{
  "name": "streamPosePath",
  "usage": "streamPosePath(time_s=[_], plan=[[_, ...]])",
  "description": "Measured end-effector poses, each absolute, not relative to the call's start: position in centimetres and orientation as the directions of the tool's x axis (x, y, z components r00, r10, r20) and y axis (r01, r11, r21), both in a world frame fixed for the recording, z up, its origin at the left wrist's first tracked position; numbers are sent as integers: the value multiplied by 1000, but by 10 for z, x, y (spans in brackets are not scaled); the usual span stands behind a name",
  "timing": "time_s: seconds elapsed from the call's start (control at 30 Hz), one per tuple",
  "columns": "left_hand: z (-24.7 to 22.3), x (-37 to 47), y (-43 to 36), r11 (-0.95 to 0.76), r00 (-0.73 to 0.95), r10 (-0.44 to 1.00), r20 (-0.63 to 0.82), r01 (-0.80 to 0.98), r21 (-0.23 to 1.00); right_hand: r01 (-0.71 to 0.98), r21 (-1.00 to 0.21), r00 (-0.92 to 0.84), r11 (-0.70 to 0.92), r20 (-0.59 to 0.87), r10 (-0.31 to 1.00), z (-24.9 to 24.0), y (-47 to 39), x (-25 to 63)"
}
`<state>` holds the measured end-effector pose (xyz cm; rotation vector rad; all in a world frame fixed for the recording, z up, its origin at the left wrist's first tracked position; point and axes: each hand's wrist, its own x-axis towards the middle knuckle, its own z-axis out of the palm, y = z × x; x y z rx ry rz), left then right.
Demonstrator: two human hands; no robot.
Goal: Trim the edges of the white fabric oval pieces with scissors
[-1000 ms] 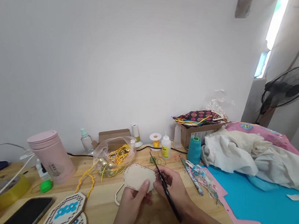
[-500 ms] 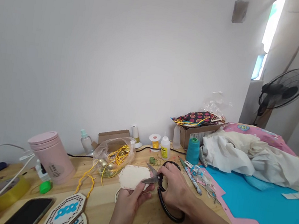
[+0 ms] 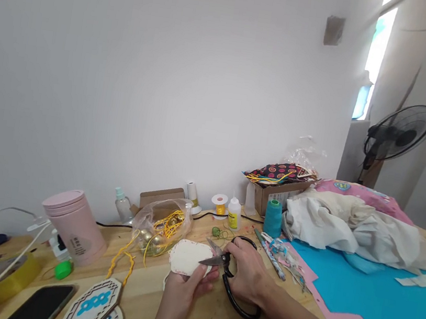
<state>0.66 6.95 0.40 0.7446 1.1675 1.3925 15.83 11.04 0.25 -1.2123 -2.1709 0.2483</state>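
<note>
A small cream-coloured piece with scalloped edges (image 3: pixel 188 256) is pinched at its lower right in my left hand (image 3: pixel 189 288), the thumb on top. My right hand (image 3: pixel 248 270) is closed round the handles of black-handled scissors (image 3: pixel 225 259). The scissor blades are parted and point left, over the right edge of the cream piece. Part of another pale piece shows on the table under my left hand. To the left lie octagonal wooden pieces with blue flowers (image 3: pixel 94 301) and a yellow cord.
Behind stand a glue bottle (image 3: pixel 234 214), a teal thread cone (image 3: pixel 273 219) and a plastic bag of gold bells (image 3: pixel 161 229). A pink canister (image 3: pixel 74 227) and a phone (image 3: pixel 42 304) are left. Blue sheets (image 3: pixel 368 297) and white cloth (image 3: pixel 354 224) lie right.
The view has shifted slightly, so the wall and the fan appear lower and further left. Both hands keep their grips, and the blades lie slightly further left over the cream piece.
</note>
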Motion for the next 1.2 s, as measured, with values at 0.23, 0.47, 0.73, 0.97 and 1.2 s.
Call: streamPosePath(time_s=[0.23,0.47,0.73,0.97,1.2], plan=[[1,7,71,96,-205,965,-166,-313,945,707,-454,-359,542,429,829,3,109,157],[2,6,71,89,-207,965,-160,-316,944,715,-480,-318,508,424,848,6,112,159],[0,7,73,86,-201,968,-153,-308,948,668,-545,-281,507,447,849,7,111,160],[-3,6,76,65,-209,966,-150,-365,929,652,-542,-358,530,396,846,4,105,152],[4,9,71,107,-210,960,-188,-347,932,712,-526,-297,466,376,878,8,111,159]])
